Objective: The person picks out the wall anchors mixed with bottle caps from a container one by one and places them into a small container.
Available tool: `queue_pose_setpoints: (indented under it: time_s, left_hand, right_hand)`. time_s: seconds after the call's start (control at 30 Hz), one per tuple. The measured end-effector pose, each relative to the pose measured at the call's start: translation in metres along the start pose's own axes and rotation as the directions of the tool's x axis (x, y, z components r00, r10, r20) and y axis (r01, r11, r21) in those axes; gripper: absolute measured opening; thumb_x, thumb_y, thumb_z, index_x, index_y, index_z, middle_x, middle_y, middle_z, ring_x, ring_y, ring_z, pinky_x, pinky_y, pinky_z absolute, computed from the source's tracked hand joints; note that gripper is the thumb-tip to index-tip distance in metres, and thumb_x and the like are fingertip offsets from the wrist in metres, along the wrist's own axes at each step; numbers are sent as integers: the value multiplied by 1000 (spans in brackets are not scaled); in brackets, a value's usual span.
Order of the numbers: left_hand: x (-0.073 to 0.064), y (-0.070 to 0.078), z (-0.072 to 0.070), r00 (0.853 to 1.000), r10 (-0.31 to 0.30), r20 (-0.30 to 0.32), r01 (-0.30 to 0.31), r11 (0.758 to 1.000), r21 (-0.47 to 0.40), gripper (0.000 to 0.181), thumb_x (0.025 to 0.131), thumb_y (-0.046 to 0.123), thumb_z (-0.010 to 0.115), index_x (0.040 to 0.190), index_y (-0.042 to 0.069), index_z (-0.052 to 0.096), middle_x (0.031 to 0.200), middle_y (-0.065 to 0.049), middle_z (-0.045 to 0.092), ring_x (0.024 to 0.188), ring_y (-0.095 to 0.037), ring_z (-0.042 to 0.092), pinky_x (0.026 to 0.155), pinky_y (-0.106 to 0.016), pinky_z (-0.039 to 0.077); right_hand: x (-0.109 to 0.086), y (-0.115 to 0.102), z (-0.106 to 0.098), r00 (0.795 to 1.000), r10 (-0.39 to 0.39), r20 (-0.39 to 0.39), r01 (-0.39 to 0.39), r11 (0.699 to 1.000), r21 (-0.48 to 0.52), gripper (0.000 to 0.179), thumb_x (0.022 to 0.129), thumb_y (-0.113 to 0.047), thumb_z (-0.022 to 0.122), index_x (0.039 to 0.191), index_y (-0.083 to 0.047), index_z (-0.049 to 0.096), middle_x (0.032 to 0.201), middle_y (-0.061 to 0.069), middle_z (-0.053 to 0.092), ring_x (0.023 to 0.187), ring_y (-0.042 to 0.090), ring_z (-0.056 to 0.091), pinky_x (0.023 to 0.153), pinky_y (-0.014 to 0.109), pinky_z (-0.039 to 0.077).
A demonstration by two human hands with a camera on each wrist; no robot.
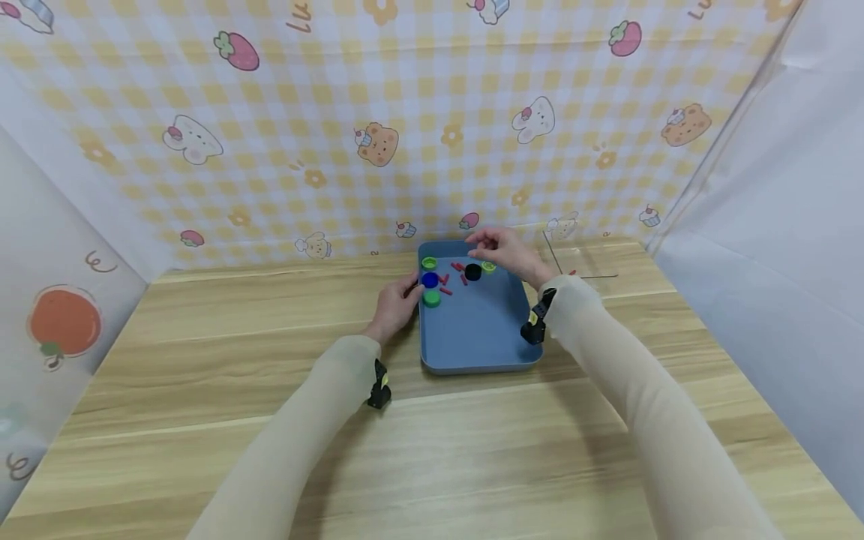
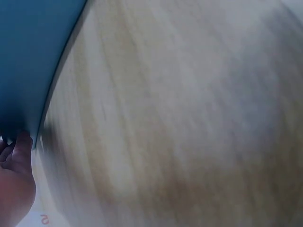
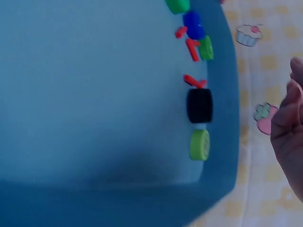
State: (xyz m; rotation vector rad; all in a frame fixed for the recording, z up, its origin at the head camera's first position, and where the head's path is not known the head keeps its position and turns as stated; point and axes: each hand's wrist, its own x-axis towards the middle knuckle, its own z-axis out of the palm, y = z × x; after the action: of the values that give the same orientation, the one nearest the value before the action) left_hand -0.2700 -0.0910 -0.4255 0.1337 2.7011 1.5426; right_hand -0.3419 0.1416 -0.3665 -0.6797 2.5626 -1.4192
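The left hand steadies the blue tray at nine o'clock; the right hand, fingers curled (contents unclear), hovers above the caps, which lie unsorted.

head: high, forward-down | wrists: close, blurred | shared: blue tray
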Motion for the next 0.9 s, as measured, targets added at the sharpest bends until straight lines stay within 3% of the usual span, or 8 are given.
queue_pose_setpoints:
  time_s: [0.17, 0.27, 0.43, 0.63, 0.9]
  left_hand:
    - [0, 1, 1, 1000, -4, -5, 4, 1000, -10, 44, 99, 18, 49, 140, 3, 42, 143, -11, 44, 133, -25, 40, 110, -37, 35]
    - [0, 1, 1, 1000, -7, -5, 7, 1000, -12, 44, 99, 18, 49, 140, 3, 42, 142, -11, 45, 133, -24, 41, 110, -36, 35]
    - [0, 1, 1, 1000, 4, -8, -4, 1000, -20, 44, 98, 17, 49, 140, 3, 42, 142, -11, 46, 133, -25, 41, 110, -37, 36]
    - [-1, 1, 0, 1000, 12, -13, -12, 1000, -26, 44, 98, 16, 50, 140, 4, 43, 141, -12, 47, 132, -25, 43, 108, -37, 38]
    - [-2, 2, 0, 1000, -10, -3, 10, 999, -45, 44, 99, 16, 49, 141, 6, 42, 142, -11, 46, 133, -25, 42, 109, -37, 37]
  right_hand:
    - [8, 5, 13, 985, -59, 163, 64, 998, -26, 27, 89, -3, 62, 113, 8, 60, 83, 9, 62, 73, 22, 57, 62, 23, 47]
    - [11, 8, 19, 967, -52, 248, 62, 998, -33, 27, 89, -1, 61, 114, 7, 60, 83, 10, 64, 76, 27, 60, 65, 24, 50]
    - [14, 12, 24, 934, -49, 355, 78, 995, -67, 27, 89, 0, 61, 115, 5, 61, 84, 12, 64, 72, 19, 57, 66, 25, 49]
    - [18, 15, 30, 901, -41, 431, 88, 992, -90, 26, 89, -1, 61, 114, 4, 62, 83, 17, 65, 67, 14, 57, 62, 24, 47]
    - [21, 19, 36, 887, -23, 461, 103, 983, -149, 25, 88, 2, 59, 113, 2, 63, 82, 16, 66, 64, 12, 55, 60, 22, 47]
